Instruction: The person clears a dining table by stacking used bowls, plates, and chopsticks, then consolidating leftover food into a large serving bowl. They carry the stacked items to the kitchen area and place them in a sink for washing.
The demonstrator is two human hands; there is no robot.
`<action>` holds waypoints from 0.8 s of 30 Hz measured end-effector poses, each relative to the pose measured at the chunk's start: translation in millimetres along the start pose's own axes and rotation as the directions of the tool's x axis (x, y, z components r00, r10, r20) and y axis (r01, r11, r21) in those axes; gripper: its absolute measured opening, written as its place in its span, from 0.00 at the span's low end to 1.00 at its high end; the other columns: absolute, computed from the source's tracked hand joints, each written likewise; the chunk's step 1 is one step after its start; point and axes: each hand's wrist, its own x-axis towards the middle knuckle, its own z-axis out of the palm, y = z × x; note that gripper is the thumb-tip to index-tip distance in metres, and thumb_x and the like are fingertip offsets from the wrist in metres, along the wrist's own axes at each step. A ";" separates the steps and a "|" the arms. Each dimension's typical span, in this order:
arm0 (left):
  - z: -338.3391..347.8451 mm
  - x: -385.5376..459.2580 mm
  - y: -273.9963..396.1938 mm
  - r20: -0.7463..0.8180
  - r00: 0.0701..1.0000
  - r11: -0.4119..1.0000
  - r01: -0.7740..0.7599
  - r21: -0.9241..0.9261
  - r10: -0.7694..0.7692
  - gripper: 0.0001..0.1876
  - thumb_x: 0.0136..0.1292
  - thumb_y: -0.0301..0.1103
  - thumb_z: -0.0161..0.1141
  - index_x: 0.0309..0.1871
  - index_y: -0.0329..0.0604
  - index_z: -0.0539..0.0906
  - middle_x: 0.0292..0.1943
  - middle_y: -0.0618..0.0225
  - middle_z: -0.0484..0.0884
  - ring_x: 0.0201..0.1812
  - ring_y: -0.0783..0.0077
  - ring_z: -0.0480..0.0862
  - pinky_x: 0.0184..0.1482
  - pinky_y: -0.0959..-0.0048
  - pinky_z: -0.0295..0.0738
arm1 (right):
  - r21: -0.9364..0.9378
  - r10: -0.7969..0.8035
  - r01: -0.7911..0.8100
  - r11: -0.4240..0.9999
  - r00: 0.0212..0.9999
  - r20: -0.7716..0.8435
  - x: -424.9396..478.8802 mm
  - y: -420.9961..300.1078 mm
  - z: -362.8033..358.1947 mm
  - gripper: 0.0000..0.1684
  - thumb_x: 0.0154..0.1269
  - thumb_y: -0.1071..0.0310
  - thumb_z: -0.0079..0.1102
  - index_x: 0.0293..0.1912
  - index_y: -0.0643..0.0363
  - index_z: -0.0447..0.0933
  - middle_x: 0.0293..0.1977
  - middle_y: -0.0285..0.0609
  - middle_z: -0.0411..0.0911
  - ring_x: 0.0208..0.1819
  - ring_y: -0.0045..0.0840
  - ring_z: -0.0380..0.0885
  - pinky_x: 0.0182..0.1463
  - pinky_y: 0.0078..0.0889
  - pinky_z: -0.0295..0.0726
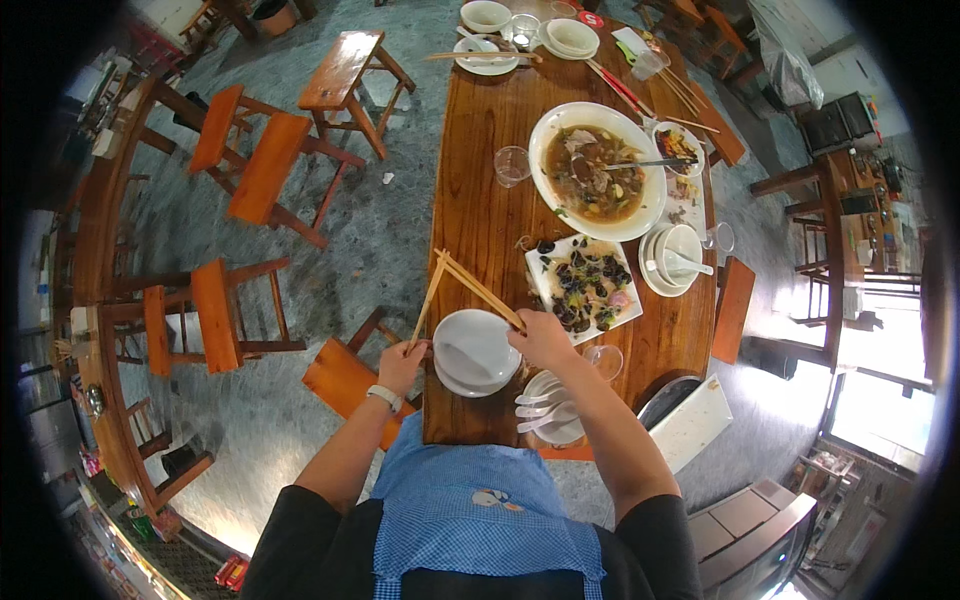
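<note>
My left hand (402, 367) grips the lower end of a light wooden chopstick (427, 304) beside the table's left edge. Several wooden chopsticks (480, 290) are held in my right hand (546, 341), slanting up to the left. Both sets of tips meet or cross above the tabletop. Between my hands sits a small stack of white plates (471, 352), close to my right fingers. Under my right forearm, a white bowl (566, 433) holds several white spoons (541, 411). Just beyond the right hand lies a square white plate (534, 262) of leftover dark fungus.
The wooden table (480, 217) bears a large oval soup bowl (546, 124) with a ladle (649, 163), stacked bowls with a spoon (679, 255) and clear cups (512, 166). A white tray (690, 424) stands tilted at the right edge. Wooden stools (341, 375) stand left.
</note>
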 end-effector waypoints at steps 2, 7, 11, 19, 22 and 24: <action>-4.0 -8.0 -3.4 0.013 1.000 0.998 -0.023 -0.055 0.024 0.16 0.72 0.39 0.55 0.50 0.38 0.86 0.35 0.69 0.85 0.36 0.78 0.80 0.40 0.73 0.74 | -0.005 0.041 -0.041 0.999 0.996 0.074 0.0 -0.1 6.7 0.16 0.62 0.59 0.62 0.36 0.65 0.79 0.28 0.55 0.79 0.32 0.47 0.80 0.40 0.45 0.78; -11.2 -41.3 4.6 -0.007 0.994 0.992 -0.113 -0.052 0.112 0.17 0.75 0.40 0.50 0.48 0.37 0.85 0.33 0.70 0.83 0.34 0.78 0.78 0.40 0.75 0.74 | 0.344 0.111 -0.090 0.935 0.993 -0.042 -40.0 -23.0 -14.9 0.18 0.64 0.55 0.64 0.37 0.64 0.80 0.24 0.42 0.78 0.24 0.26 0.73 0.31 0.30 0.72; -7.3 -86.1 26.7 0.239 0.955 0.921 -0.073 -0.383 0.176 0.18 0.77 0.41 0.46 0.47 0.38 0.84 0.33 0.69 0.82 0.24 0.85 0.68 0.27 0.81 0.66 | 0.668 0.136 -0.193 0.719 0.981 0.138 -104.5 -60.2 -27.4 0.15 0.69 0.56 0.59 0.39 0.60 0.80 0.23 0.32 0.74 0.21 0.13 0.62 0.26 0.19 0.63; -0.1 -190.1 26.6 0.651 0.666 0.703 0.263 -0.661 0.363 0.21 0.79 0.42 0.40 0.58 0.36 0.76 0.39 0.65 0.78 0.26 0.80 0.65 0.32 0.80 0.63 | 0.904 0.096 -0.030 0.427 0.995 -0.012 -231.5 -79.4 59.4 0.19 0.76 0.54 0.51 0.47 0.62 0.76 0.33 0.34 0.77 0.21 0.12 0.62 0.23 0.16 0.61; -6.6 -227.2 -1.1 0.713 0.627 0.793 0.242 -0.559 0.312 0.20 0.78 0.41 0.39 0.55 0.36 0.77 0.39 0.64 0.77 0.27 0.80 0.66 0.32 0.81 0.63 | 0.928 0.131 -0.009 0.373 0.990 -0.043 -269.5 -76.9 103.2 0.19 0.77 0.56 0.51 0.49 0.63 0.76 0.29 0.33 0.75 0.21 0.12 0.63 0.23 0.16 0.63; -9.7 -248.2 -20.0 0.755 0.591 0.872 0.168 -0.460 0.285 0.20 0.79 0.42 0.39 0.51 0.36 0.77 0.38 0.65 0.77 0.27 0.81 0.67 0.30 0.80 0.63 | 0.948 0.112 0.023 0.317 0.992 -0.062 -291.3 -77.6 129.2 0.19 0.76 0.56 0.51 0.50 0.64 0.76 0.28 0.32 0.75 0.21 0.12 0.62 0.24 0.17 0.64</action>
